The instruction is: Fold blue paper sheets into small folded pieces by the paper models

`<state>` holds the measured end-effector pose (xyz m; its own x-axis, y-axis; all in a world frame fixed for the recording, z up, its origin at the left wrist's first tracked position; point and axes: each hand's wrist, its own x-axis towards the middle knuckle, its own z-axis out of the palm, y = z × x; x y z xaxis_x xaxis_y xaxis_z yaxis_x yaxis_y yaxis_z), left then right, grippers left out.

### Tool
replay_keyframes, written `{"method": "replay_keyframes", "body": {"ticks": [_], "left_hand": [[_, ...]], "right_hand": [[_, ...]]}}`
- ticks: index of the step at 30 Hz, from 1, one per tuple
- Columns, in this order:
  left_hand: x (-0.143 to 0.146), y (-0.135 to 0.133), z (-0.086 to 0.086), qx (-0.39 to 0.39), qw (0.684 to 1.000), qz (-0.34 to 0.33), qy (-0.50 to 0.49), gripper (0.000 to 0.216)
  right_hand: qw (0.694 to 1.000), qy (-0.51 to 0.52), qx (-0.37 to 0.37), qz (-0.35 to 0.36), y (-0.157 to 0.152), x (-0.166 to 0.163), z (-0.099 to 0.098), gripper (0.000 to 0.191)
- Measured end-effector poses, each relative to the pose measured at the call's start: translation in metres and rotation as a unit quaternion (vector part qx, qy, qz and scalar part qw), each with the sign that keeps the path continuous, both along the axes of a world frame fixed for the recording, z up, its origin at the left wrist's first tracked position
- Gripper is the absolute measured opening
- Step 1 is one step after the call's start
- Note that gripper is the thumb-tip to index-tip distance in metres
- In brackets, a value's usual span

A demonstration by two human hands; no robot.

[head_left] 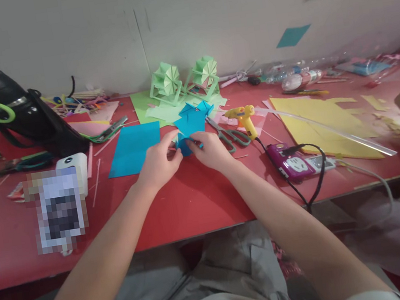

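Note:
Between my two hands, over the red table, is a small piece of blue paper [184, 147], partly hidden by the fingers. My left hand [160, 160] pinches its left side with thumb and forefinger. On its right side, my right hand [209, 149] is closed with the fingertips on the paper. Just beyond lies a folded blue paper shape [195, 115] with pointed corners. A flat blue sheet [134, 147] rests left of my left hand. Grey-handled scissors [231, 135] lie beyond my right hand, beside a yellow glue gun [243, 118].
Two green paper wheels on stands [167, 82] are at the back. A purple power strip [292, 161] with cables and yellow sheets [316, 122] lie right. On the left are a black bottle case [21, 111], pliers [23, 164] and a white device [75, 171]. Someone's arm shows far right.

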<state>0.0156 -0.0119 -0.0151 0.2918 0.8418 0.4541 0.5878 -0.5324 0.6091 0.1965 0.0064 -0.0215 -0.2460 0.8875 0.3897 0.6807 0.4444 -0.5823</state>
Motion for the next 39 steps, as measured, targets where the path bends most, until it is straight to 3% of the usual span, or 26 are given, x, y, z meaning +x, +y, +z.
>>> {"method": "replay_keyframes", "body": {"ticks": [7, 14, 19, 24, 31, 39], "left_hand": [[-0.002, 0.0, 0.003, 0.048, 0.996, -0.016, 0.072, 0.042], [-0.003, -0.003, 0.011, 0.063, 0.998, 0.001, 0.03, 0.027], [-0.009, 0.001, 0.016, -0.046, 0.998, -0.016, -0.048, 0.031], [-0.013, 0.002, 0.022, -0.151, 0.982, -0.083, -0.083, 0.03], [-0.017, 0.004, 0.024, -0.171, 0.978, -0.085, -0.08, 0.031], [-0.019, 0.002, 0.028, -0.17, 0.979, -0.076, -0.082, 0.028]], "right_hand": [[1.0, 0.007, -0.012, 0.009, 0.0, 0.002, 0.0, 0.022], [0.995, 0.071, 0.01, 0.064, 0.003, 0.005, 0.0, 0.023], [0.988, 0.091, -0.011, 0.127, 0.002, 0.006, 0.004, 0.02], [0.973, 0.17, -0.062, 0.141, 0.001, 0.005, 0.004, 0.01], [0.97, 0.164, -0.06, 0.171, -0.004, 0.004, 0.012, 0.025], [0.969, 0.171, -0.069, 0.165, -0.008, 0.005, 0.017, 0.025]]}}
